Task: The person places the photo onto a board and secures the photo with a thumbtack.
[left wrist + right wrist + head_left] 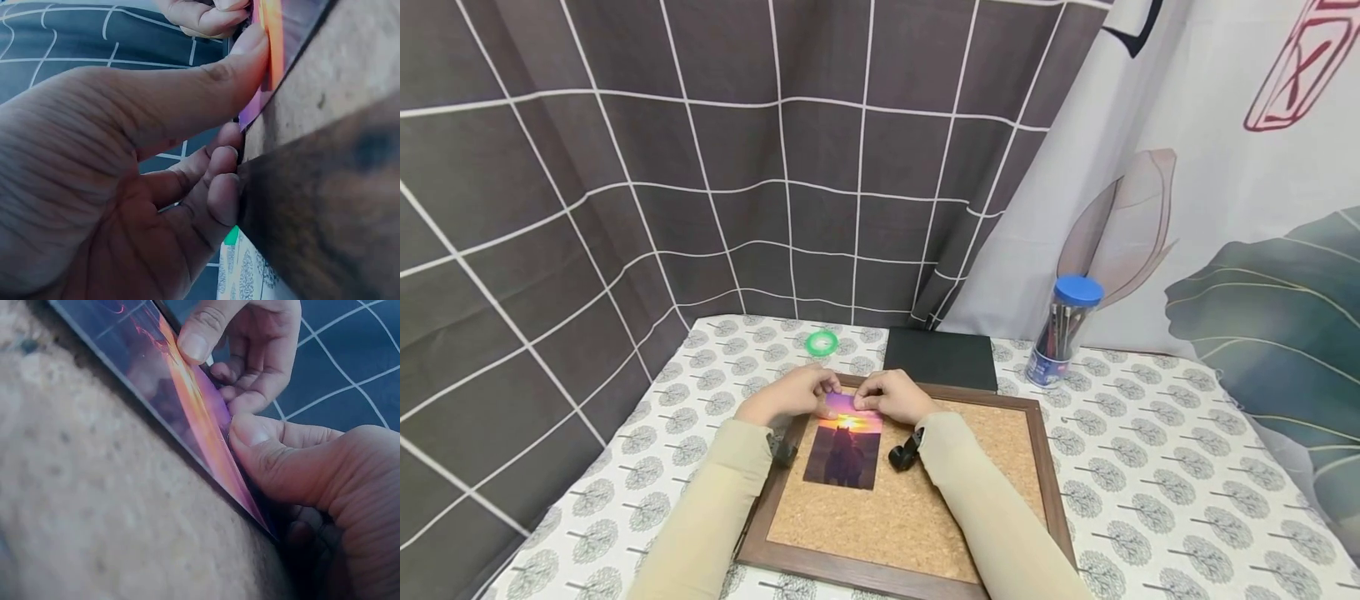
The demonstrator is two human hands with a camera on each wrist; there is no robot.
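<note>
A glossy sunset photo [844, 454], with a dark horse-like shape in it, lies on the left upper part of a wood-framed corkboard [917, 521]. My left hand [793, 393] holds its top left edge: in the left wrist view the thumb presses on the photo's face [275, 50], while the other fingertips curl near the board's frame [312, 206]. At the top right edge my right hand [897, 397] pinches the photo [206, 434] between thumb and bent fingers. Those right fingers are partly hidden behind the thumb in the right wrist view.
Behind the board, a green tape ring [822, 342] and a flat black rectangular thing [940, 358] lie on the tree-print tablecloth [1150, 467]. To the right stands a clear blue-lidded jar [1060, 337] of pens or pencils. A checked dark curtain [820, 150] hangs behind.
</note>
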